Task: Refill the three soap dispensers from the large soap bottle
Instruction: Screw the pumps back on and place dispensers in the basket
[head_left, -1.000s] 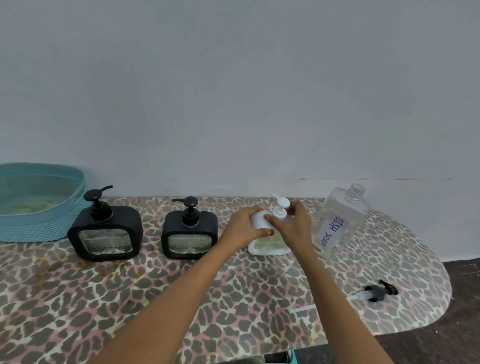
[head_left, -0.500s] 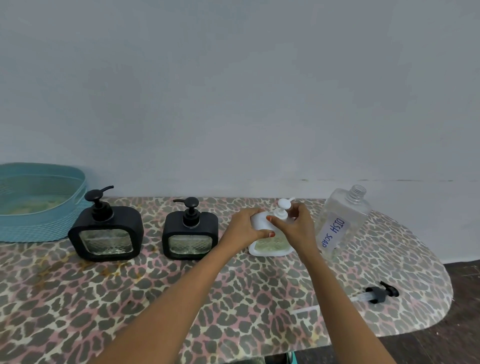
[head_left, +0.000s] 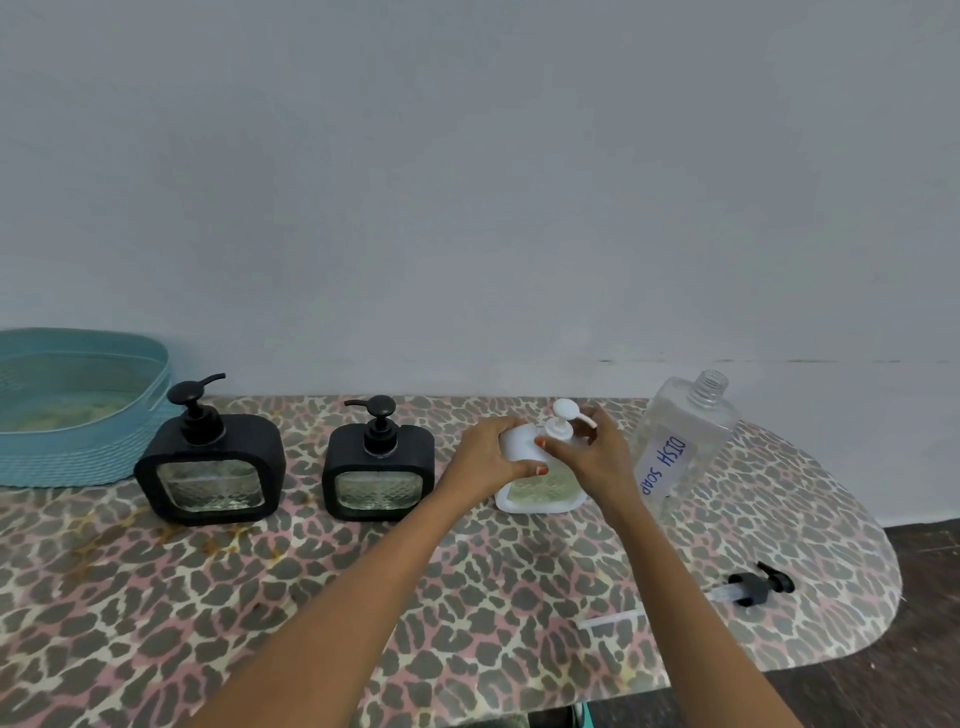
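white dispenser (head_left: 543, 493) sits on the table (head_left: 467, 597), just left of the uncapped bottle (head_left: 680, 447). Left hand (head_left: 491, 454) grips its body and right hand (head_left: 597, 457) grips the pump (head_left: 563, 413). The nozzle has swung from left to right in the last second, so the pump is turning, likely being screwed back on. Soap shows inside.

The left hand (head_left: 491, 457) covers the upper left corner of the white dispenser (head_left: 543, 488). The right hand (head_left: 592, 457) hides its right shoulder and pump collar, so how the fingers (head_left: 605, 423) sit there cannot be told. The right wrist hides the lower left corner of the large soap bottle (head_left: 685, 431), and the forearm hides the middle of the loose black pump's (head_left: 761, 584) tube. The teal basket (head_left: 104, 457) and the table (head_left: 208, 597) run off the left edge. The basket's contents are too blurred to tell.
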